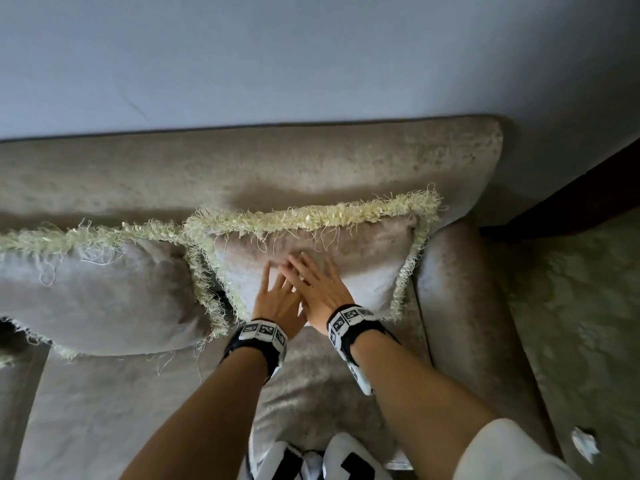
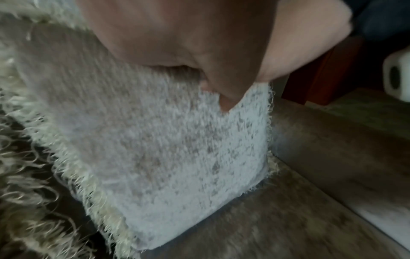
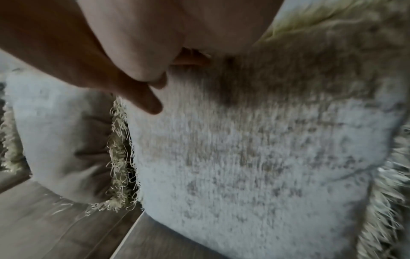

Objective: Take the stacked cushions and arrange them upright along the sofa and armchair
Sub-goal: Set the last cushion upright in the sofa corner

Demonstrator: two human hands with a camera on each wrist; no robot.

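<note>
A beige cushion with pale fringe [image 1: 363,258] [image 2: 159,157] [image 3: 255,149] stands upright against the sofa backrest [image 1: 242,168], at the sofa's right end beside the armrest [image 1: 460,289]. My left hand [image 1: 277,292] and right hand [image 1: 311,282] both lie flat on its front with straight fingers, the right overlapping the left. In the wrist views each palm [image 2: 188,43] [image 3: 144,43] presses into the fabric. A second fringed cushion [image 1: 100,292] [image 3: 60,133] stands upright just to the left, touching the first.
The sofa seat [image 1: 121,410] lies in front of the cushions. A patterned carpet [image 1: 571,323] lies right of the armrest, with dark wooden furniture [image 1: 571,188] at the wall. A white roll-like object [image 2: 397,78] sits on the floor.
</note>
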